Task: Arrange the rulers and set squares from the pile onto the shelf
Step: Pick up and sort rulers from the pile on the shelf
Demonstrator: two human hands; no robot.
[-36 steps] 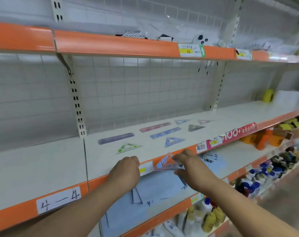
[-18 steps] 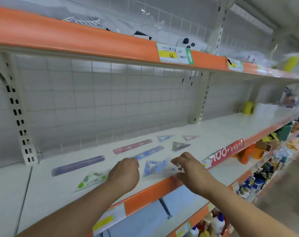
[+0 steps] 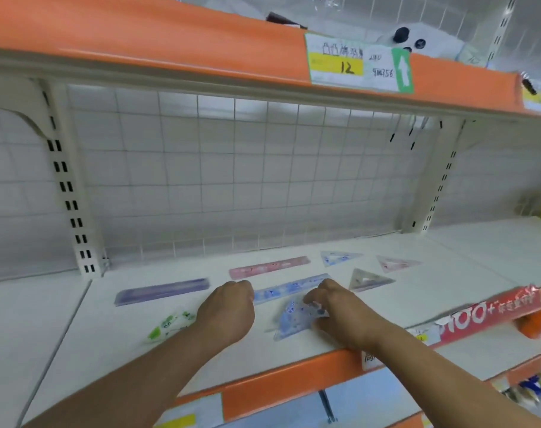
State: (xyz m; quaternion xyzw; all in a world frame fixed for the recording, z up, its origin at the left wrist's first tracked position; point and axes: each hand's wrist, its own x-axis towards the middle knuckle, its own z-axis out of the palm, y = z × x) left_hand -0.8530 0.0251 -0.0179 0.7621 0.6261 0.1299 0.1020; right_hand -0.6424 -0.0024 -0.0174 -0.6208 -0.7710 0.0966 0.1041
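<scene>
On the white shelf [image 3: 448,257] lie a purple ruler [image 3: 162,291], a pink ruler [image 3: 269,267], a blue ruler [image 3: 289,287], a green set square [image 3: 170,324], and blue [image 3: 337,258], pink [image 3: 397,263] and grey [image 3: 369,280] set squares. My right hand [image 3: 340,313] pinches a blue set square [image 3: 293,319] low over the shelf near its front edge. My left hand [image 3: 229,310] hovers beside it, fingers curled, holding nothing that I can see.
An orange-fronted shelf [image 3: 170,38] with a price label [image 3: 358,64] overhangs close above. A wire grid backs the shelf, with slotted uprights [image 3: 68,193] on each side. A red banner [image 3: 485,316] runs along the front edge at right. Bottles stand on lower shelves.
Both hands rose from the lower shelf to this shelf, the right one carrying the blue set square forward and down toward the surface. The view moved closer and up.
</scene>
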